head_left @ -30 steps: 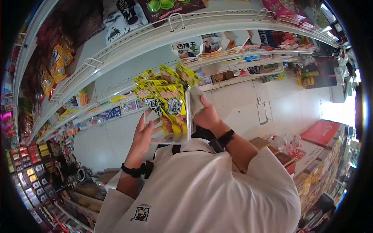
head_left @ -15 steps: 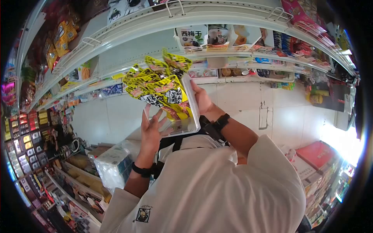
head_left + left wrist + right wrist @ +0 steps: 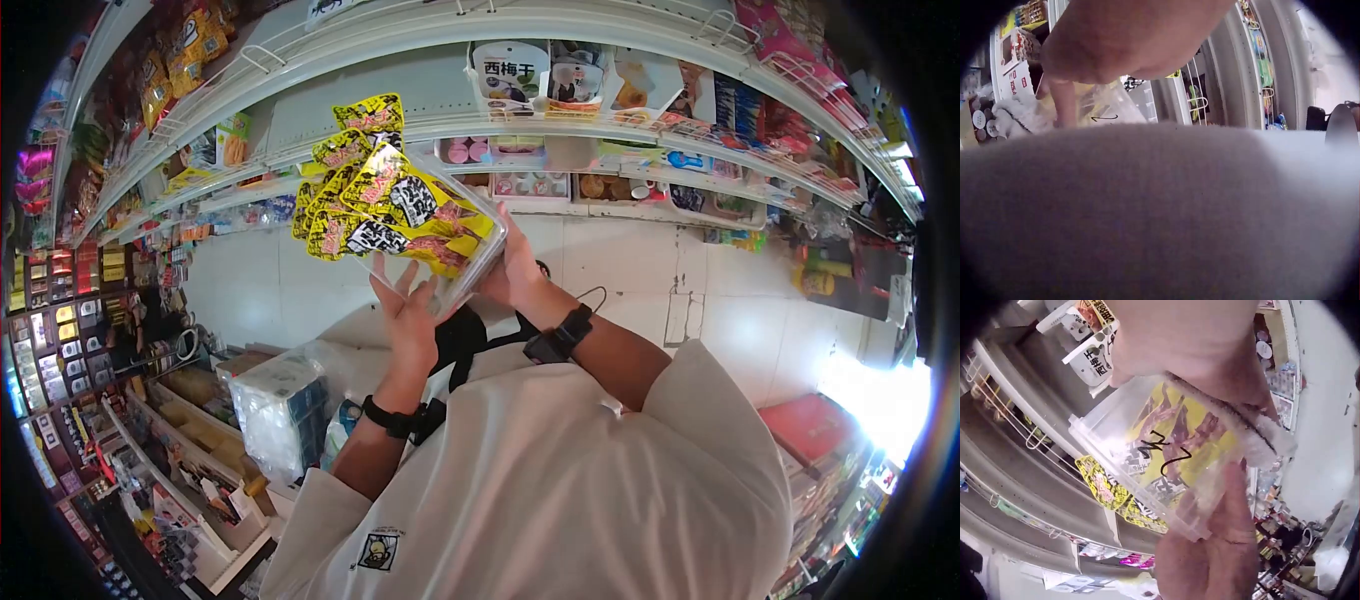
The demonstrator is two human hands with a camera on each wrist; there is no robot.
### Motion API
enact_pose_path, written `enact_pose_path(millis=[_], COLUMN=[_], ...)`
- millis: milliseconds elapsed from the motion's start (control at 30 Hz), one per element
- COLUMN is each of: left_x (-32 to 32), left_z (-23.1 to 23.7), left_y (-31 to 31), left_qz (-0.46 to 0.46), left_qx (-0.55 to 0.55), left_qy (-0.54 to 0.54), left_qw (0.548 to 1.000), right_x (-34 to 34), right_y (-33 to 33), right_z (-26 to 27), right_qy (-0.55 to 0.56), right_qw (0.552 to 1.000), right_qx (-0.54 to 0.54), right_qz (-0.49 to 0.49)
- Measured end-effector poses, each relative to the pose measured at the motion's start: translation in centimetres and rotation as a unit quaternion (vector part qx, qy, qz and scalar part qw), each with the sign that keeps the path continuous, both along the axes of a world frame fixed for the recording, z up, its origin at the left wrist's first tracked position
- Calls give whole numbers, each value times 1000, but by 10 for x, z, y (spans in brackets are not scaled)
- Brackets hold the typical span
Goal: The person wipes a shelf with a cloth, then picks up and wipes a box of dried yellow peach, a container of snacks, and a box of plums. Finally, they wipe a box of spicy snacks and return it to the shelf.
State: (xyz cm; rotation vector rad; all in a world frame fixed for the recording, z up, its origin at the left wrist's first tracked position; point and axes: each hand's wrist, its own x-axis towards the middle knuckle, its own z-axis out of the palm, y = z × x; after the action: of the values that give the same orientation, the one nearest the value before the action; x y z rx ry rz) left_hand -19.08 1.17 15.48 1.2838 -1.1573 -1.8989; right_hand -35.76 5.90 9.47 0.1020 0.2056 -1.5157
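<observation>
A clear plastic box filled with several yellow snack packets is held tilted between the two hands, below the shelf edge. The packets stick out past its rim; black handwriting marks the box's outside in the right wrist view. My right hand grips the box from the right, with a whitish dark-edged cloth between it and the wall. Fingers spread, my left hand holds the box's lower left; in the right wrist view, its thumb and palm are at the corner. A sleeve fills most of the left wrist view.
White shelves with wire guards curve across the front, carrying bagged snacks and white dried-fruit bags. A plastic-wrapped carton stands at lower left on the pale tiled floor. A red box lies at right.
The box has turned and tilted further, its packet end swinging left and its base moving right and up. Both hands keep hold; the head view has shifted, bringing the wrapped carton into sight.
</observation>
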Motion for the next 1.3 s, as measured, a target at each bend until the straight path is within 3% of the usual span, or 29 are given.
enact_pose_path(millis=[167,333,433,567,633,767,867,933,967,1033,1133,1200,1267,1300], left_x=[22,65,86,107,118,117,128,127,125,124,122,127,146,152], left_z=[9,9,10,14,14,33,13,10,3,-11,-4,-10,-31,-28], left_y=[-8,-20,-25,-37,-49,-64,-75,-79,-81,-86,-113,-128,-147,-147], left_qz=[-3,-111,-115,-119,-175,-167,-180,-146,-144,-62,-46,-60,-97,-135], left_qx=[-42,-155,-161,-141,-227,-204,-291,-214,-213,-246,-221,-231,-119,-189], left_qy=[7,22,31,35,-56,-57,-102,-34,-32,72,68,96,83,106], left_qw=[999,981,980,982,956,963,934,965,966,965,972,966,985,967], right_x=[18,57,76,102,111,113,105,100,98,96,93,91,85,79], right_y=[-14,-23,-20,-29,-36,-47,-48,-49,-48,-50,-54,-53,-53,-51], right_z=[30,40,46,46,46,52,46,40,42,41,37,39,34,33], right_qy=[-31,-44,-58,-50,-33,-19,-12,7,10,14,13,23,13,2], right_qw=[996,998,995,997,997,996,997,998,998,997,998,998,998,997], right_qx=[82,37,82,37,36,37,33,34,45,60,51,24,48,70], right_qz=[9,-35,-18,-36,-66,-83,-64,-53,-52,-50,-45,-47,-37,-28])
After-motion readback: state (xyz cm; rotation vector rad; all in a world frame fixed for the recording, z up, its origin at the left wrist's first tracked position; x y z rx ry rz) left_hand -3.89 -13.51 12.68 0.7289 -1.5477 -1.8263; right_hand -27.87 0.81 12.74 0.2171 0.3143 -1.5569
